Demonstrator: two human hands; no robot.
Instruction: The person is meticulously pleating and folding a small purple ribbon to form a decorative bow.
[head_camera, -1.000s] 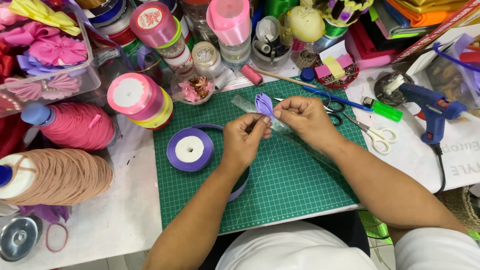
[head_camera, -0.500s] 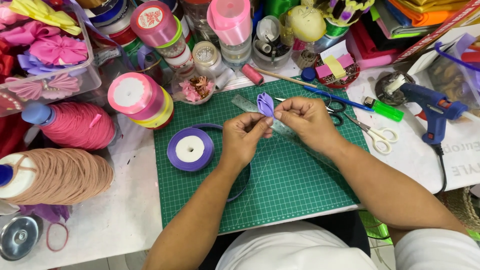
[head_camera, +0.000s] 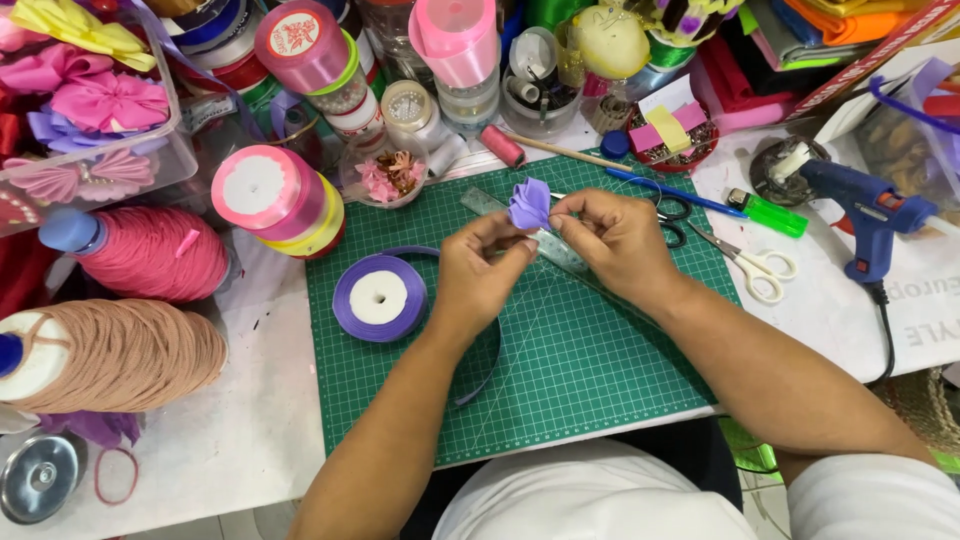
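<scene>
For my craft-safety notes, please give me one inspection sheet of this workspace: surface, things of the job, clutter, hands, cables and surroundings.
Surface: green cutting mat on a white table.
Job's things: folded purple ribbon piece pinched by both hands; purple ribbon roll beside the left hand, its loose end running under that arm.
Clutter: metal ruler, white-handled scissors, green lighter, pink ribbon rolls, thread cones.
Hands: left hand and right hand both hold the ribbon piece above the mat.
Cables: black cord of the blue glue gun runs off the table edge.
Surroundings: bin of finished ribbon flowers, stacked fabrics.
</scene>
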